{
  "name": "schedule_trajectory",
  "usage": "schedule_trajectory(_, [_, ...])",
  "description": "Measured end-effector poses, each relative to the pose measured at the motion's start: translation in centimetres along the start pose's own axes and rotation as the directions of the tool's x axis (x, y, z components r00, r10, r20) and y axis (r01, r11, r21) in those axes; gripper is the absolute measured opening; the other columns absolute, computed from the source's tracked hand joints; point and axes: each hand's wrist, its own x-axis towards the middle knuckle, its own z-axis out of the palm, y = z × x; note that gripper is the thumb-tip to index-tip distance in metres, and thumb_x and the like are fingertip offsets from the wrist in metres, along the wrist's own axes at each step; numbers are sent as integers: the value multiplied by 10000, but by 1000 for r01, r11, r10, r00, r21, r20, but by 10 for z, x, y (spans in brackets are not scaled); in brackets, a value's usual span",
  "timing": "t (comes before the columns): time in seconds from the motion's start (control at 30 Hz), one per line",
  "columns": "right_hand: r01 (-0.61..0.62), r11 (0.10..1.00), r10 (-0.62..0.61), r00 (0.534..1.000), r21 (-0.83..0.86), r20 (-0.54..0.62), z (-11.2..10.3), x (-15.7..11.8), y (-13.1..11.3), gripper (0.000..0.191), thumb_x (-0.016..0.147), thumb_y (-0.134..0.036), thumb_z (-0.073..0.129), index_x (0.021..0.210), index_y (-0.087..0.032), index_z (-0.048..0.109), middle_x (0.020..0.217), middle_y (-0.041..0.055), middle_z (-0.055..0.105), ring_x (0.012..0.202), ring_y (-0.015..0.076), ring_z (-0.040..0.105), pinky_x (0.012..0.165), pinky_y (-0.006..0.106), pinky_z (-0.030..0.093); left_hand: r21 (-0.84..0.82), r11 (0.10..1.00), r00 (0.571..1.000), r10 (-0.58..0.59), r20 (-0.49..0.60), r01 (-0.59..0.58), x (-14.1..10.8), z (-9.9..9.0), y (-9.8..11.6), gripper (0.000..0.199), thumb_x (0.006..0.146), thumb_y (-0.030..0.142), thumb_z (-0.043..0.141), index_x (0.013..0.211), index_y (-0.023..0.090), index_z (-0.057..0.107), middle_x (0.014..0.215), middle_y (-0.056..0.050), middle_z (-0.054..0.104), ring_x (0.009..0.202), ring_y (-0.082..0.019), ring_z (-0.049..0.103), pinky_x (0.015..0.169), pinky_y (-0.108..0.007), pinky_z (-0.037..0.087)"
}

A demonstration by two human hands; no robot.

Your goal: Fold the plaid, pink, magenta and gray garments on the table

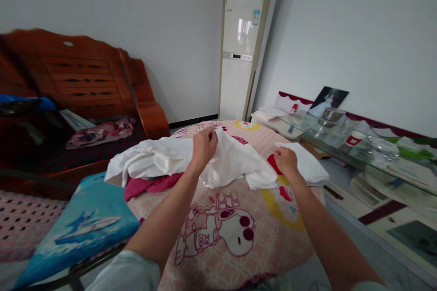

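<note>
My left hand is closed on a white shirt, pinching its upper edge and lifting it a little. The shirt lies crumpled across a round table, and what looks like a sleeve points right. My right hand has curled fingers over the table's right side, beside a folded white cloth. Whether anything is between those fingers cannot be made out. More white cloth is heaped to the left of my left hand, over a dark pink cloth.
A pink cartoon-print tablecloth covers the table. At left stand a wooden bench and a blue cushion. Along the right runs a glass-topped cabinet with a paper cup. A tall air conditioner stands behind.
</note>
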Motion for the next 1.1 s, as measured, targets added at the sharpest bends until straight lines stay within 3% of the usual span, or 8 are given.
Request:
schedule_trajectory(0.1, [-309, 884, 326, 945, -350, -12, 3, 8, 57, 312, 830, -103, 467, 1030, -60, 702, 1077, 234, 671, 1033, 296, 631, 834, 357, 490, -58, 998, 848, -54, -528, 28, 29, -28, -2, 243, 850, 142, 452, 891, 129, 690, 720, -12, 638, 691, -133, 584, 669, -232, 435])
schedule_trajectory(0.17, [-373, 844, 398, 917, -386, -17, 4, 6, 84, 335, 818, -78, 463, 1052, -13, 693, 1108, 281, 645, 1068, 350, 614, 815, 401, 506, -51, 998, 743, -17, -669, -24, 38, -35, -3, 267, 825, 92, 435, 946, 118, 671, 843, -33, 659, 790, -130, 591, 738, -233, 448])
schedule_trajectory(0.33, [-433, 814, 463, 886, -387, -16, 11, -7, 116, 360, 811, -65, 459, 1077, -5, 694, 1103, 293, 650, 1075, 373, 619, 828, 455, 524, 14, 1000, 994, -3, -106, 5, 17, -11, -21, 261, 730, 81, 494, 865, 161, 703, 808, -19, 694, 720, -148, 599, 725, -242, 461])
schedule_trajectory(0.53, [-441, 872, 423, 897, -213, -125, -5, 11, 94, 341, 765, -118, 497, 996, -37, 733, 995, 249, 701, 958, 346, 658, 801, 425, 513, -41, 999, 988, -24, 155, 31, -10, 10, -20, 306, 712, 86, 461, 847, 174, 721, 805, -15, 719, 731, -157, 623, 741, -248, 476])
schedule_trajectory(0.63, [-162, 973, 197, 955, 165, -221, -21, 23, 42, 282, 701, -197, 538, 857, -99, 751, 795, 124, 722, 784, 264, 653, 718, 348, 503, -99, 995, 969, 34, 243, -10, -10, 17, -8, 354, 722, 84, 475, 946, 178, 733, 912, -28, 736, 791, -165, 636, 803, -266, 488])
schedule_trajectory(0.77, [230, 763, -195, 973, 604, -125, -39, 18, -36, 221, 679, -266, 568, 767, -140, 726, 595, -12, 631, 536, 132, 530, 511, 231, 393, -200, 978, 921, 137, 364, -66, -12, 19, 8, 635, 719, 52, 472, 1324, 212, 576, 997, -26, 729, 754, -136, 620, 799, -265, 495])
schedule_trajectory(0.97, [226, 545, -425, 904, 807, 34, -46, -14, -91, 139, 723, -254, 612, 727, -144, 696, 633, -12, 638, 553, 102, 535, 499, 199, 389, -293, 943, 758, 306, 576, -158, -21, 12, 17, 520, 709, 16, 425, 1116, 205, 688, 863, -3, 720, 758, -132, 619, 758, -244, 478])
schedule_trajectory(1.1, [-23, 527, -391, 881, 849, 267, -30, -26, -88, 370, 794, -415, 634, 1026, -131, 688, 631, 8, 655, 481, 115, 563, 422, 203, 423, -102, 992, 893, 113, 435, -75, -8, 16, -2, 317, 734, 19, 420, 839, 162, 683, 855, -41, 704, 818, -170, 617, 743, -274, 452])
